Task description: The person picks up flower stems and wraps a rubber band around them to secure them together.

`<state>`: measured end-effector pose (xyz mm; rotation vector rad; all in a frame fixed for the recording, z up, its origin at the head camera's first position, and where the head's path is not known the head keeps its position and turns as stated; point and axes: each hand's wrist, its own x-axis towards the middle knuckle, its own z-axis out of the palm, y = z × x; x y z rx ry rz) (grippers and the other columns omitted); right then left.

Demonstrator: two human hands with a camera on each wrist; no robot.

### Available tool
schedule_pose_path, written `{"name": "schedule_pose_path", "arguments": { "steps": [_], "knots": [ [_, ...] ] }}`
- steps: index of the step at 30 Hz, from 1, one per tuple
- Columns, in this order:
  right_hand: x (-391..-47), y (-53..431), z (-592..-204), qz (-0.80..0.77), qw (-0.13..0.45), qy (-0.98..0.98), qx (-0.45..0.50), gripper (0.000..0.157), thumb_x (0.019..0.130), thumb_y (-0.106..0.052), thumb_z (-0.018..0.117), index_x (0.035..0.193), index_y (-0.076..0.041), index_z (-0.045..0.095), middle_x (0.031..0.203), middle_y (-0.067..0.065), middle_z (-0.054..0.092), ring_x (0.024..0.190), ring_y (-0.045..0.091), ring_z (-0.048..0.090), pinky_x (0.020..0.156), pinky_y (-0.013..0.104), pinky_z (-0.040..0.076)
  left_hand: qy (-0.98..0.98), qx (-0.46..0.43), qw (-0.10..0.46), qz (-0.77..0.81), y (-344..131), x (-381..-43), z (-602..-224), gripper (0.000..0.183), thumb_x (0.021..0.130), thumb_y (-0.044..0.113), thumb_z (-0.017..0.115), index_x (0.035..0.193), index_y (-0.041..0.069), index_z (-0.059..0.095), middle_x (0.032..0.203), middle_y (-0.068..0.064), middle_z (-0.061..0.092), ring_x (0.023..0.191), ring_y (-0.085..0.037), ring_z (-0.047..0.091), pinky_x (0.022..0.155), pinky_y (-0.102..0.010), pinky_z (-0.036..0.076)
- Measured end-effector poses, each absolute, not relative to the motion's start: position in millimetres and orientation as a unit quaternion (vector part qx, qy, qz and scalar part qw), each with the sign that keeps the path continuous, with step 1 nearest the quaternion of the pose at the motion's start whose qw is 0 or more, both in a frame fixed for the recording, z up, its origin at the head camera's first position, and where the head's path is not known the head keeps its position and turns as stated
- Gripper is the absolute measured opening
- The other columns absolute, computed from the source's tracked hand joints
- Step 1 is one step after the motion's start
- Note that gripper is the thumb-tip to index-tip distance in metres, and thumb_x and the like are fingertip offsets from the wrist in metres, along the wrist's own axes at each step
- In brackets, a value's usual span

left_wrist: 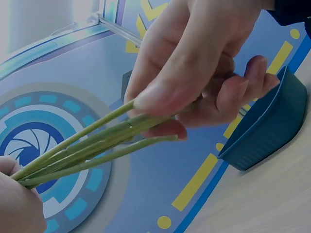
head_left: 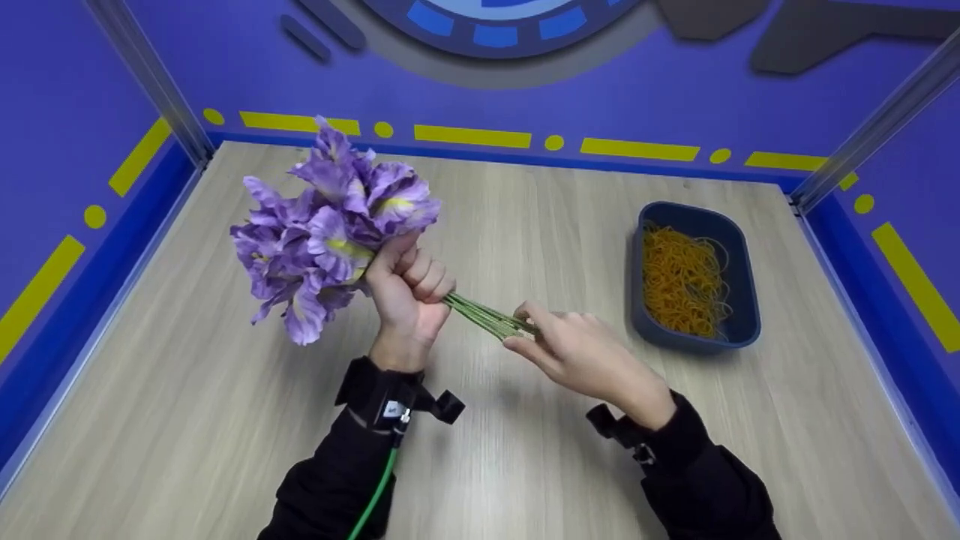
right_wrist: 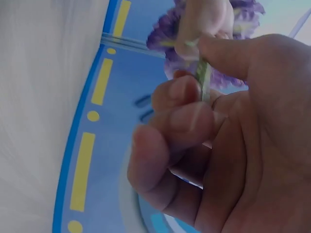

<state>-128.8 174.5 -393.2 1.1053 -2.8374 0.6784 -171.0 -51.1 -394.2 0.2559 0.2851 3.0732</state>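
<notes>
A bunch of purple artificial irises [head_left: 330,232] is held above the table, blooms toward the upper left. My left hand [head_left: 411,289] grips the green stems [head_left: 480,313] just below the blooms, fingers curled round them. At the stems' lower ends, my right hand [head_left: 581,352] pinches them between thumb and fingers. The left wrist view shows the right thumb [left_wrist: 163,97] lying on the stems [left_wrist: 92,145], whose ends are slightly uneven. In the right wrist view the right hand's other fingers [right_wrist: 180,121] are curled, and the irises [right_wrist: 165,41] appear beyond, partly behind the left hand.
A dark blue bin [head_left: 739,300] holding a heap of yellowish-orange rubber bands [head_left: 682,285] stands on the table at the right. Blue panels with yellow marks [head_left: 472,136] enclose the wooden table [head_left: 517,465] at the back and sides. A green cable [head_left: 375,495] runs along the left sleeve.
</notes>
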Motion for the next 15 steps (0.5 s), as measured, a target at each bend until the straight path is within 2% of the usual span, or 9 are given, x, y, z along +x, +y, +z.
{"name": "schedule_pose_path", "arguments": {
  "steps": [3, 9, 15],
  "knots": [
    [-131.2, 186.1, -384.9, 0.220, 0.020, -0.915, 0.338, 0.034, 0.105, -0.044, 0.053, 0.119, -0.014, 0.058, 0.069, -0.012, 0.054, 0.052, 0.002, 0.044, 0.048, 0.023, 0.039, 0.089, 0.085, 0.008, 0.992, -56.0, -171.4, -392.2, 0.054, 0.085, 0.007, 0.066, 0.062, 0.018, 0.019, 0.052, 0.009, 0.017, 0.042, -0.004, 0.013, 0.040, -0.019, 0.009],
    [-142.6, 221.4, -373.0, 0.230, 0.051, -0.931, 0.280, 0.032, 0.106, -0.039, 0.054, 0.122, -0.011, 0.057, 0.073, -0.009, 0.056, 0.053, 0.004, 0.046, 0.051, 0.026, 0.043, 0.072, 0.099, -0.004, 0.992, -62.1, -172.0, -389.3, 0.054, 0.085, 0.005, 0.066, 0.063, 0.018, 0.019, 0.053, 0.009, 0.016, 0.043, -0.004, 0.012, 0.040, -0.019, 0.009],
    [-152.4, 264.9, -371.2, 0.252, 0.070, -0.940, 0.220, 0.032, 0.107, -0.036, 0.051, 0.124, -0.009, 0.058, 0.079, -0.003, 0.059, 0.062, 0.010, 0.051, 0.059, 0.030, 0.042, 0.068, 0.090, -0.004, 0.994, -62.9, -172.1, -389.9, 0.053, 0.085, 0.005, 0.065, 0.063, 0.018, 0.018, 0.053, 0.009, 0.016, 0.043, -0.004, 0.012, 0.040, -0.019, 0.009]
  ]
}}
